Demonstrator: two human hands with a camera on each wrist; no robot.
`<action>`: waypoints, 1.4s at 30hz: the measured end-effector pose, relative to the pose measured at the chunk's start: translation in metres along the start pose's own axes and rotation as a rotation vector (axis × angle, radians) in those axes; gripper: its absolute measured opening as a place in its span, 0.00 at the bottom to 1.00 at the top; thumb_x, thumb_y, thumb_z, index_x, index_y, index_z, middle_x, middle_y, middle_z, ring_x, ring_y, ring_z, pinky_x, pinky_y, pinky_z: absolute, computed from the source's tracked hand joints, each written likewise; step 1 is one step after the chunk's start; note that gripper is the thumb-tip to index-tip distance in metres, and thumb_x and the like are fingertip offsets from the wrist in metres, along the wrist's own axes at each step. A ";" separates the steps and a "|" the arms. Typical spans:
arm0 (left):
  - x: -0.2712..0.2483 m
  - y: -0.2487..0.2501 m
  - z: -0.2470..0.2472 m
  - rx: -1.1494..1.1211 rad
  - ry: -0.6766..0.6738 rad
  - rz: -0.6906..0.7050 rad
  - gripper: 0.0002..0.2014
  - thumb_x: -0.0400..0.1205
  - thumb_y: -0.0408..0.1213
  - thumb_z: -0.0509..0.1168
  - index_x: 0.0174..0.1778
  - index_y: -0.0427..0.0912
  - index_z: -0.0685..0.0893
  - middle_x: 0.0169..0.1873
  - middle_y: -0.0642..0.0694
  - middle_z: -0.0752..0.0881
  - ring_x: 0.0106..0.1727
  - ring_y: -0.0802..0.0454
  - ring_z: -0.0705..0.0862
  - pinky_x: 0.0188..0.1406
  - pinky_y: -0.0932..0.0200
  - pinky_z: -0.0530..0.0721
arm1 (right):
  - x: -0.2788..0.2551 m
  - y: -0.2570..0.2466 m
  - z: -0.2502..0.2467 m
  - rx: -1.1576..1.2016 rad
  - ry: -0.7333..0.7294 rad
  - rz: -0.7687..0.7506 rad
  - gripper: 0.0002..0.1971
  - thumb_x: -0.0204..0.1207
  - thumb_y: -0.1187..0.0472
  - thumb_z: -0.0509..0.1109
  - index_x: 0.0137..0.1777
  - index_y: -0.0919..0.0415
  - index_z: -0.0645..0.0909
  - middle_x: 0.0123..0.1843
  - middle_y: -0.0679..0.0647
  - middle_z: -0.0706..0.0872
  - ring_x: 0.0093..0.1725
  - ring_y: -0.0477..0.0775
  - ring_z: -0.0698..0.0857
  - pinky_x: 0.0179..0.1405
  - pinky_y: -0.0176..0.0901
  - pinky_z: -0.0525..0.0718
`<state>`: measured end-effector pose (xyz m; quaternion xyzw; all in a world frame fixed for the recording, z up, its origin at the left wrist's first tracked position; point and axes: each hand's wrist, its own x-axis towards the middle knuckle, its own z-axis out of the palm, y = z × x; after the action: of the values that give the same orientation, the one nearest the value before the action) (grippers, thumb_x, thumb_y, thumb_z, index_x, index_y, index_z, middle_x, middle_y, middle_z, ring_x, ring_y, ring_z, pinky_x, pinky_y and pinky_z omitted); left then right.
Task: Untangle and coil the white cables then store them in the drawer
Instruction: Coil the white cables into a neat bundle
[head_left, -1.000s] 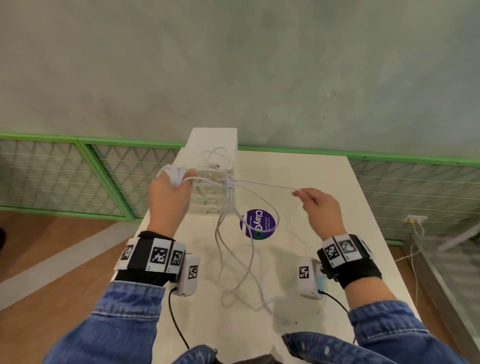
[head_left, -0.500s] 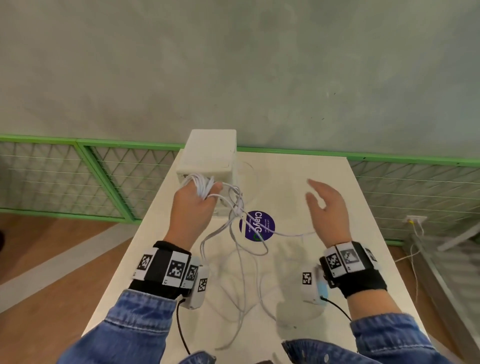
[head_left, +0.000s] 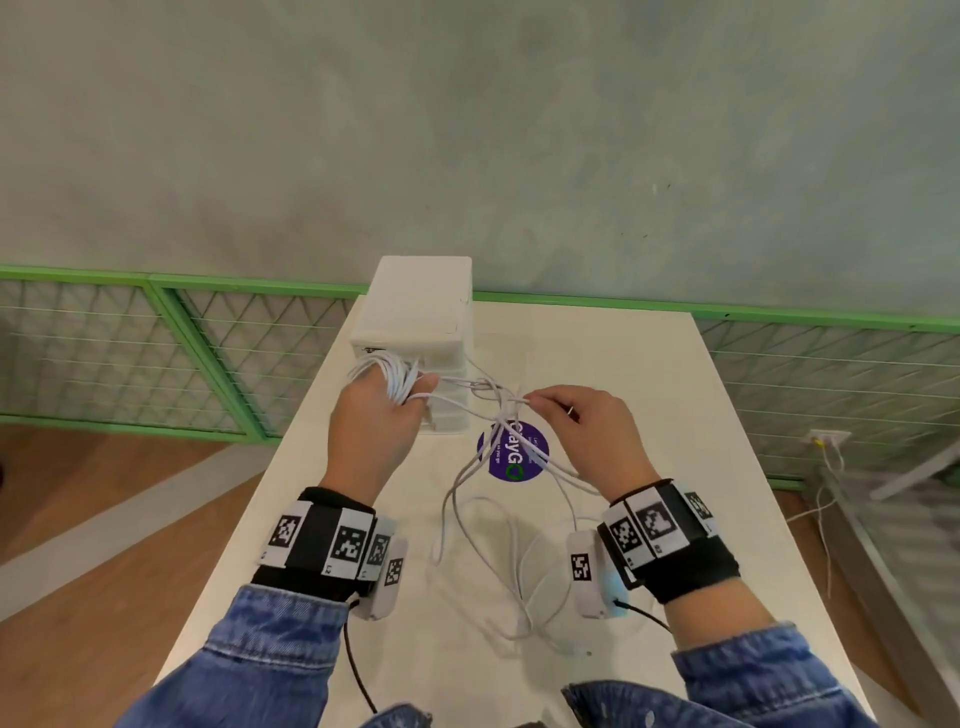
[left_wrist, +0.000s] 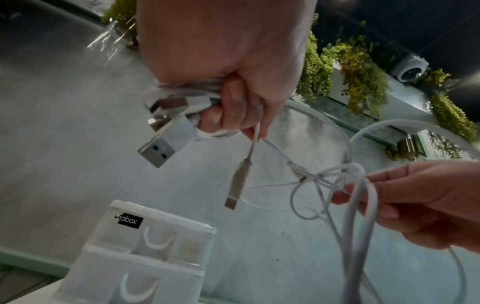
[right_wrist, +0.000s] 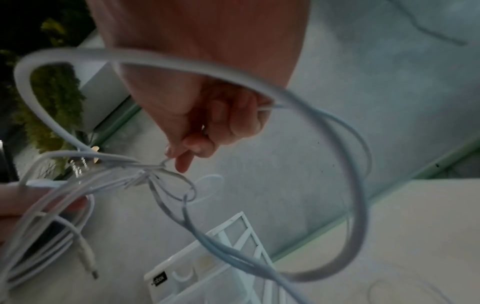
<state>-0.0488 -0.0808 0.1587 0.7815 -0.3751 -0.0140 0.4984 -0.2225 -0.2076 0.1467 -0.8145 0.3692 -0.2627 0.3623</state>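
Note:
My left hand (head_left: 384, 415) grips a coiled bundle of white cable (head_left: 392, 376) just in front of the white drawer unit (head_left: 415, 312). In the left wrist view a USB plug (left_wrist: 158, 152) and a slim connector (left_wrist: 237, 185) hang from that fist (left_wrist: 233, 98). Strands run right from the coil to a knot (head_left: 506, 408). My right hand (head_left: 540, 402) pinches the strands at this knot (right_wrist: 150, 172) with thumb and forefinger. Below the knot, loose cable loops (head_left: 498, 561) hang down and trail over the table. The drawers (left_wrist: 145, 257) are closed.
The white table (head_left: 649, 395) carries a round purple sticker (head_left: 514, 460) under the cables. A grey wall and green mesh railing (head_left: 208, 364) stand behind and to both sides. Wooden floor lies at the left.
My right hand, open above the table half a second ago, has moved left and now pinches the knot. The left hand stays by the drawer unit, still gripping the coil.

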 end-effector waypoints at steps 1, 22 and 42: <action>0.001 -0.001 -0.001 0.018 0.001 0.005 0.15 0.79 0.43 0.70 0.35 0.34 0.80 0.30 0.44 0.81 0.35 0.46 0.79 0.34 0.56 0.74 | 0.000 0.000 0.000 -0.021 0.018 -0.014 0.09 0.80 0.54 0.66 0.50 0.51 0.88 0.45 0.41 0.88 0.43 0.41 0.81 0.43 0.27 0.76; -0.023 0.022 0.013 -0.209 -0.389 -0.090 0.11 0.79 0.33 0.69 0.39 0.26 0.85 0.31 0.35 0.83 0.30 0.57 0.78 0.31 0.65 0.74 | -0.003 -0.007 0.017 0.264 0.031 0.100 0.07 0.71 0.53 0.75 0.49 0.49 0.84 0.39 0.48 0.83 0.29 0.43 0.78 0.35 0.36 0.77; -0.032 0.017 0.015 -0.233 -0.131 -0.090 0.17 0.78 0.41 0.71 0.42 0.25 0.82 0.38 0.28 0.83 0.36 0.46 0.77 0.32 0.66 0.74 | -0.009 -0.012 0.036 0.349 -0.069 0.055 0.05 0.73 0.65 0.72 0.41 0.54 0.80 0.32 0.54 0.84 0.22 0.44 0.73 0.26 0.37 0.77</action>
<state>-0.0877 -0.0769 0.1526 0.7319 -0.3671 -0.1306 0.5590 -0.1980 -0.1805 0.1328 -0.7376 0.3274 -0.2847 0.5174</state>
